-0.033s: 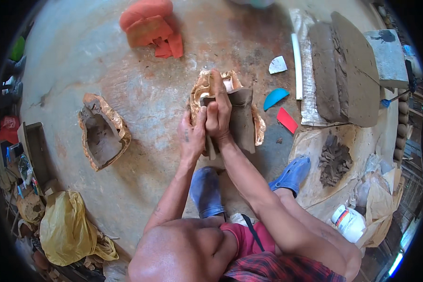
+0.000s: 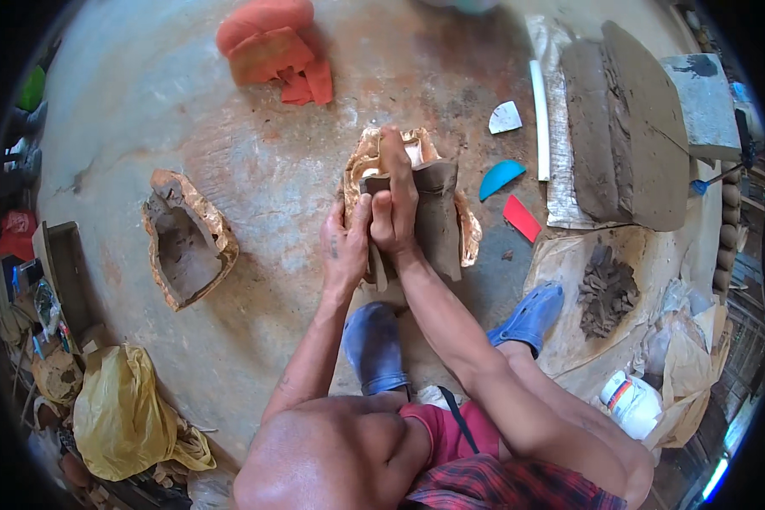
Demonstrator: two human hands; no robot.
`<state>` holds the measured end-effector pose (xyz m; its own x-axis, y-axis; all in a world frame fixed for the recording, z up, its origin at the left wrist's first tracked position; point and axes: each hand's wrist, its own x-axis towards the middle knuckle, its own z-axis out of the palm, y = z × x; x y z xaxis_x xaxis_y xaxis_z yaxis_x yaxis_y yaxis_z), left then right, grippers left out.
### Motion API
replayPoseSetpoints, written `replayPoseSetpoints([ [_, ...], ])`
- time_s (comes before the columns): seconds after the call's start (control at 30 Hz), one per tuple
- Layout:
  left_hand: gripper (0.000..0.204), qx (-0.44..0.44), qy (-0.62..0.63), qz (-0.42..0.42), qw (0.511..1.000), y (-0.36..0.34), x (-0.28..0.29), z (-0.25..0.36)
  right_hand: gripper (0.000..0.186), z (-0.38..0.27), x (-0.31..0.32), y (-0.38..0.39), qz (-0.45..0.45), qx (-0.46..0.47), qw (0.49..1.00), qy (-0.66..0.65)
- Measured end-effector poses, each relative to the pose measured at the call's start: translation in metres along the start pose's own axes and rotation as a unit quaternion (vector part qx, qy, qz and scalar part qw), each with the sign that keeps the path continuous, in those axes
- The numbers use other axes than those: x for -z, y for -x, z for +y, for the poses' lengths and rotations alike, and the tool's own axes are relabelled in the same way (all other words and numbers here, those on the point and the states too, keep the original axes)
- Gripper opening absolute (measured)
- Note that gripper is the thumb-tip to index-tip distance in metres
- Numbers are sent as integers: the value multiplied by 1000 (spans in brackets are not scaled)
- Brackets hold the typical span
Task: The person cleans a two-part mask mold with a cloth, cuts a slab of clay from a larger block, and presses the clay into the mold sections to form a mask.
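Observation:
A plaster-like mould [image 2: 470,225], pale and brown with a rough rim, lies on the floor before me. A grey-brown clay slab [image 2: 438,221] lies in it, its left part bent upward. My left hand [image 2: 346,246] closes round the mould's left side, thumb up against the clay; its other fingers are partly hidden. Against the slab's raised left part is my right hand [image 2: 395,200], its index finger stretched toward the mould's far end and the other fingers curled on the clay. Farther left rests a second mould half [image 2: 221,234], lined with clay.
At the right, clay slabs [image 2: 654,127] lie on a sheet beside a white tube [image 2: 540,119]. Near them are blue [image 2: 501,178], red [image 2: 521,218] and white scrapers [image 2: 505,117]. Clay scraps [image 2: 608,293] lie below. Red cloth [image 2: 272,51] sits far off; a yellow bag [image 2: 123,416] stands left.
The right hand's index finger has tilted slightly over the clay. Both hands keep their places on the mould and slab.

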<state>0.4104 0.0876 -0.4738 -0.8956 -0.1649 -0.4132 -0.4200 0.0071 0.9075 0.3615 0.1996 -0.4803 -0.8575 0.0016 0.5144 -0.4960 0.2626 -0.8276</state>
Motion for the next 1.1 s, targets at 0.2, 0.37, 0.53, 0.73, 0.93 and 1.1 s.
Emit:
replayPoseSetpoints([
  [0.2, 39, 17, 84, -8, 996, 6, -2, 1, 79, 19, -10, 7, -17, -27, 999, 17],
  [0.37, 41, 77, 218, 1, 973, 4, 0, 3, 77, 16, -14, -7, 31, 3, 999, 13],
  [0.53, 35, 66, 121, 15, 990, 14, -23, 19, 74, 27, 18, -12, -47, 10, 996, 71],
  [0.73, 35, 34, 58, 66, 996, 24, -35, 33, 71, 21, 35, -19, 13, 122, 992, 37],
  [0.93, 29, -24, -12, 90, 996, 30, -54, 45, 66, 3, 49, -30, 69, 49, 996, -2],
  [1.1, 30, -2, -26, 74, 997, 32, -65, 42, 71, 4, 99, -10, -130, -98, 982, 92],
])
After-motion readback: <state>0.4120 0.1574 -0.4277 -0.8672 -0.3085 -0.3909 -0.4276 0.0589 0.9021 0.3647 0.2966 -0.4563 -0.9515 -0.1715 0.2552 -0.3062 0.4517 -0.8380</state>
